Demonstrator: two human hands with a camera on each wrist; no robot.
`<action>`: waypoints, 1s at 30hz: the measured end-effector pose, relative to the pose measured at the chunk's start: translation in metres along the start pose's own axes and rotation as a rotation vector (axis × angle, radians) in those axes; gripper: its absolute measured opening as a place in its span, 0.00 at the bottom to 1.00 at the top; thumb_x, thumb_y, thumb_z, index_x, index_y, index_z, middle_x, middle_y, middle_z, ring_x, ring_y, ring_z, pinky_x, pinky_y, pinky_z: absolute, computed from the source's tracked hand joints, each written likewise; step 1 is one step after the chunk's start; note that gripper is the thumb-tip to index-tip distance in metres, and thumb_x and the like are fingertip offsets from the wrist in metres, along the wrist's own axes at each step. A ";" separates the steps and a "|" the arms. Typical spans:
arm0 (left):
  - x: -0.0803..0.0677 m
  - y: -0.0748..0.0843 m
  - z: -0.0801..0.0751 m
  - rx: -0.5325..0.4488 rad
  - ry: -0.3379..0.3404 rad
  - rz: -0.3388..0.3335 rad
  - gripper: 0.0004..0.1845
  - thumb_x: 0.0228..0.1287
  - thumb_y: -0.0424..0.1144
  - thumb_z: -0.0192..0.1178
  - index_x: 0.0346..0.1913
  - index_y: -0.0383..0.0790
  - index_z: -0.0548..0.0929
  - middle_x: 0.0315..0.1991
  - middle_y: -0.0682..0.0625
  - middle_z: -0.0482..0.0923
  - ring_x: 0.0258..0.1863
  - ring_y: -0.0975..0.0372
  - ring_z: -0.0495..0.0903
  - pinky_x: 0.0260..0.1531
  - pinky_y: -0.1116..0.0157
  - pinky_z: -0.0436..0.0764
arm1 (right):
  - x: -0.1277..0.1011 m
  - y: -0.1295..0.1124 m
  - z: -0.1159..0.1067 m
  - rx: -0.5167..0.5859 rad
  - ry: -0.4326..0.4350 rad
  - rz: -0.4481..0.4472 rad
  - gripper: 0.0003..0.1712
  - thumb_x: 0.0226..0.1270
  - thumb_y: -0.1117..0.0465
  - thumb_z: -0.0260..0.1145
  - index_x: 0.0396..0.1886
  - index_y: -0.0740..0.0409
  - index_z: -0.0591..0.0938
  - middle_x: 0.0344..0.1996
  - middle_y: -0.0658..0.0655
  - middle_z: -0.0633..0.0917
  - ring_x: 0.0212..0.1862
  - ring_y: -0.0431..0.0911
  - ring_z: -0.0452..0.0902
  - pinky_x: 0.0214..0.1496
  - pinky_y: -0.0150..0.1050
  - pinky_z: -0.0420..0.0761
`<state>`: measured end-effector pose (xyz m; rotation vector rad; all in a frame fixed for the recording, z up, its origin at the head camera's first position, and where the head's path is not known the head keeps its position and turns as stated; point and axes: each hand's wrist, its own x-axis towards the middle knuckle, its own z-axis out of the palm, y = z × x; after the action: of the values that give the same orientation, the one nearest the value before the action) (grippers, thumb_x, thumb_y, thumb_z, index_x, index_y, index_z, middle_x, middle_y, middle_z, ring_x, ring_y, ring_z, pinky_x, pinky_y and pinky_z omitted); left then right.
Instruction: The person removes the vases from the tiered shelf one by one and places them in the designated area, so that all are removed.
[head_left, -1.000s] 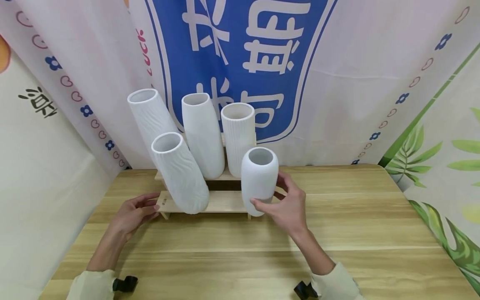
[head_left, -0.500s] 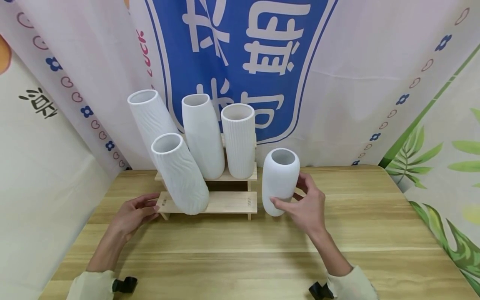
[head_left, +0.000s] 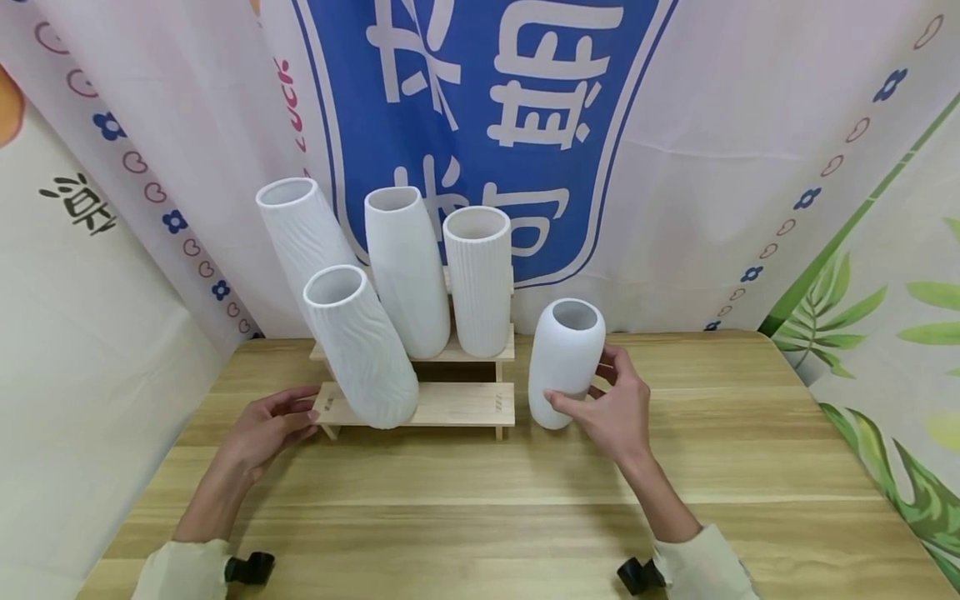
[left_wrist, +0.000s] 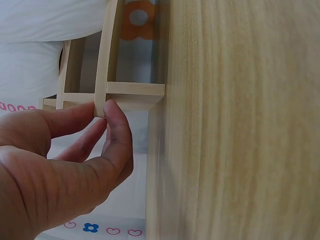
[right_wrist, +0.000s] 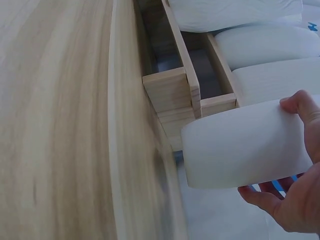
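Altogether five white vases [head_left: 405, 271]: four racked, one [head_left: 565, 362] in right grip [head_left: 615, 412]; left grip [head_left: 262, 429] pinching rack [head_left: 450, 403].

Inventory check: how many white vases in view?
5. Three on the rack's upper step, one on the lower step, one in the right hand beside the rack.

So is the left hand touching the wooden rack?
Touching. The left wrist view shows the left hand's thumb and finger pinching the rack's corner.

Staged demo booth w/ printed banner backdrops [head_left: 480, 125], wooden table [head_left: 750, 467].
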<state>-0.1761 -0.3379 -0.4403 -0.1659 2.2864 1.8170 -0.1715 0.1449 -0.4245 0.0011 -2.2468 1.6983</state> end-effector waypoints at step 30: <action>0.001 0.000 0.000 0.021 0.010 0.001 0.32 0.80 0.29 0.59 0.81 0.25 0.62 0.62 0.44 0.79 0.48 0.70 0.86 0.55 0.71 0.91 | 0.035 0.008 0.026 0.038 0.036 -0.007 0.50 0.48 0.62 0.90 0.70 0.62 0.74 0.65 0.62 0.81 0.64 0.58 0.80 0.66 0.58 0.89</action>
<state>-0.1767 -0.3380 -0.4404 -0.1712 2.3114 1.7959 -0.2130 0.1296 -0.4291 -0.0126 -2.1862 1.7235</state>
